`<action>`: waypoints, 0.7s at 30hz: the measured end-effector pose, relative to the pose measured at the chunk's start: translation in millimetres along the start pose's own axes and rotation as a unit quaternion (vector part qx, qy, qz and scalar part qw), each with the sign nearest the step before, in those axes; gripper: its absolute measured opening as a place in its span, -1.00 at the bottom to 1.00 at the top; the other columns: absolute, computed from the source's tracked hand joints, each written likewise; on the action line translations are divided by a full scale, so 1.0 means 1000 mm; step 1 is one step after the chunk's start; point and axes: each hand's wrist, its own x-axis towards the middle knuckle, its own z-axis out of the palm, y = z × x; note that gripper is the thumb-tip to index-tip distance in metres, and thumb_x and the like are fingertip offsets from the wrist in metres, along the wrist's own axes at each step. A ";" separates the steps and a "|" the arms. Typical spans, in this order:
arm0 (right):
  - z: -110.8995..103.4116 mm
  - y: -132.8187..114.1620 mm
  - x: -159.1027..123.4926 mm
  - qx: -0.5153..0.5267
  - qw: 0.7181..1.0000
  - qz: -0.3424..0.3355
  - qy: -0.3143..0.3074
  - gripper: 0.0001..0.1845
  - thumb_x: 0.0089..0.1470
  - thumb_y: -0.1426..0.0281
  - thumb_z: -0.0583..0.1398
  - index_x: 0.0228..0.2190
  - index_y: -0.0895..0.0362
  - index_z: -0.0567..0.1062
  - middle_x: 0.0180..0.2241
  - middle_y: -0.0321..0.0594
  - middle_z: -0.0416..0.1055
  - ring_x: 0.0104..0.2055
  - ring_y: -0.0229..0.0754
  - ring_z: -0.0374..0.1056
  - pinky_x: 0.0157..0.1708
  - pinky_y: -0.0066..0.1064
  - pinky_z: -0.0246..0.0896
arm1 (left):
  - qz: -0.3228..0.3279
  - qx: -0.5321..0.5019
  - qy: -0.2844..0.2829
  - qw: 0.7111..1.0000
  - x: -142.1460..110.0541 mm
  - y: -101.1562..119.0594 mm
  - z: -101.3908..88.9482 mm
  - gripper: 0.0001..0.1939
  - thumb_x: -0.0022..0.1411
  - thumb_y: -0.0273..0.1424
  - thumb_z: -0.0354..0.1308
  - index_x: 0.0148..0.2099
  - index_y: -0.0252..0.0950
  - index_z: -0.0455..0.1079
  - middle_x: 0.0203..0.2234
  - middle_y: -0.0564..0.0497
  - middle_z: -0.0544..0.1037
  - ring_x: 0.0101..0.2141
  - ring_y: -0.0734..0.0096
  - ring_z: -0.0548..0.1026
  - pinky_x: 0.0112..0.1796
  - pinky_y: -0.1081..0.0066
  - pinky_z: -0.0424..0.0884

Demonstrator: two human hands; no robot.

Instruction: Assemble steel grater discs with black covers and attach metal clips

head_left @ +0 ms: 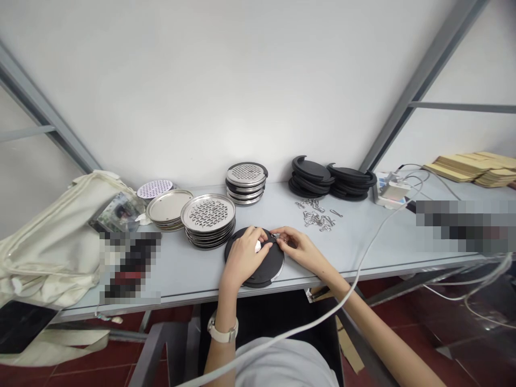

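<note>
Black round disc [264, 273] is flat at the front edge of the bench [173, 269], near the middle, a thin bright strip along its lower right rim. Left hand [246, 251] lies over its top, fingers bent, thumb apart; small white patch [258, 246] between them, can't tell what it is or whether it's gripped. Right hand [300, 247] pinches nearly closed on a small metal piece [275, 235] at the disc's upper right rim.

Handling, my read: disc is light, stiff, smooth plastic, may skate on the bench; hold by the rim, palm flat on top. Metal piece looks tiny and slick: fingertips only.

Containers: canvas bag [52, 226] at the bench's left end, contents hidden. Black round holders [316, 171], stacked toward the back edge, have raised rims with a gap. Back-middle stack of grater plates [246, 173]: top plate sits inside a black rim. Loose metal clips [318, 219] lie uncontained in front of the holders.
</note>
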 end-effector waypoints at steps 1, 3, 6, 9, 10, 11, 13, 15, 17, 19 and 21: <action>0.000 0.000 0.000 0.006 1.000 0.000 -0.002 -0.72 0.16 0.32 0.11 -0.13 0.14 0.46 -0.43 -0.27 0.33 -0.37 -0.22 0.26 -0.31 -0.38 0.22 | 0.000 0.000 0.000 1.000 0.000 0.000 0.000 -0.94 0.24 -0.34 0.09 -0.23 -0.19 0.29 -0.28 0.10 0.42 -0.25 0.41 0.43 -0.18 0.41 0.31; -0.001 0.001 0.000 0.017 1.000 0.002 -0.011 -0.72 0.18 0.29 0.10 -0.12 0.13 0.44 -0.43 -0.28 0.32 -0.37 -0.23 0.25 -0.33 -0.39 0.19 | 0.001 0.001 0.000 1.000 0.000 0.000 0.000 -0.94 0.24 -0.35 0.09 -0.23 -0.19 0.29 -0.28 0.10 0.42 -0.25 0.42 0.43 -0.18 0.41 0.31; -0.002 0.003 0.000 0.030 0.999 0.004 -0.024 -0.71 0.20 0.25 0.08 -0.12 0.13 0.43 -0.46 -0.30 0.30 -0.40 -0.24 0.22 -0.36 -0.41 0.16 | -0.001 0.003 0.001 1.000 0.001 -0.001 0.001 -0.94 0.24 -0.35 0.10 -0.23 -0.18 0.29 -0.28 0.11 0.41 -0.25 0.42 0.43 -0.18 0.41 0.31; -0.003 0.003 -0.001 0.035 0.999 0.000 -0.027 -0.70 0.21 0.22 0.08 -0.13 0.13 0.43 -0.49 -0.32 0.26 -0.43 -0.25 0.19 -0.39 -0.43 0.12 | -0.004 0.002 0.001 1.000 0.001 -0.001 0.001 -0.94 0.24 -0.35 0.10 -0.23 -0.18 0.29 -0.28 0.12 0.42 -0.26 0.42 0.43 -0.18 0.41 0.31; -0.003 0.002 -0.001 0.033 0.999 -0.001 -0.026 -0.69 0.21 0.21 0.08 -0.12 0.13 0.42 -0.50 -0.33 0.25 -0.43 -0.25 0.18 -0.40 -0.43 0.11 | -0.004 0.002 0.001 1.000 0.001 -0.001 0.001 -0.94 0.24 -0.35 0.10 -0.23 -0.18 0.29 -0.28 0.12 0.42 -0.26 0.42 0.43 -0.18 0.41 0.31; -0.003 0.002 -0.001 0.030 0.999 -0.003 -0.026 -0.69 0.22 0.21 0.08 -0.12 0.13 0.42 -0.51 -0.33 0.24 -0.44 -0.25 0.17 -0.41 -0.44 0.11 | -0.004 0.002 0.002 1.000 0.001 -0.001 0.001 -0.94 0.24 -0.35 0.10 -0.24 -0.18 0.29 -0.28 0.11 0.42 -0.26 0.42 0.43 -0.18 0.41 0.31; -0.003 0.001 -0.001 0.023 0.999 -0.005 -0.025 -0.69 0.22 0.21 0.06 -0.12 0.12 0.42 -0.51 -0.33 0.24 -0.44 -0.25 0.18 -0.41 -0.44 0.10 | -0.004 0.004 0.002 1.000 0.001 -0.001 0.001 -0.94 0.24 -0.35 0.10 -0.24 -0.19 0.29 -0.28 0.11 0.42 -0.26 0.42 0.44 -0.18 0.41 0.30; -0.003 0.000 -0.001 0.016 0.999 -0.011 -0.026 -0.71 0.23 0.22 0.05 -0.12 0.11 0.42 -0.49 -0.32 0.28 -0.43 -0.24 0.20 -0.39 -0.43 0.12 | -0.003 0.005 0.003 1.000 0.001 -0.001 0.001 -0.95 0.24 -0.35 0.10 -0.24 -0.18 0.29 -0.28 0.11 0.42 -0.26 0.42 0.44 -0.18 0.41 0.30; -0.002 -0.002 -0.001 0.011 0.999 -0.017 -0.026 -0.73 0.24 0.24 0.04 -0.14 0.11 0.43 -0.47 -0.30 0.31 -0.41 -0.24 0.23 -0.36 -0.42 0.14 | -0.003 0.004 0.003 1.000 0.001 -0.001 0.001 -0.95 0.24 -0.35 0.09 -0.23 -0.18 0.29 -0.28 0.11 0.42 -0.26 0.42 0.44 -0.19 0.41 0.30; -0.001 -0.003 -0.002 0.012 1.000 -0.018 -0.016 -0.74 0.25 0.26 0.04 -0.15 0.11 0.41 -0.45 -0.30 0.33 -0.39 -0.23 0.25 -0.33 -0.41 0.16 | -0.003 0.003 0.003 1.000 0.001 -0.001 0.001 -0.94 0.24 -0.35 0.09 -0.23 -0.18 0.29 -0.28 0.11 0.42 -0.26 0.42 0.44 -0.19 0.41 0.30; -0.001 -0.003 -0.002 0.022 1.000 -0.012 0.009 -0.78 0.25 0.26 0.04 -0.17 0.10 0.39 -0.44 -0.30 0.32 -0.37 -0.23 0.26 -0.31 -0.40 0.18 | -0.004 0.004 0.002 1.000 0.000 -0.001 0.001 -0.94 0.24 -0.34 0.09 -0.23 -0.19 0.30 -0.29 0.11 0.42 -0.27 0.42 0.43 -0.19 0.41 0.30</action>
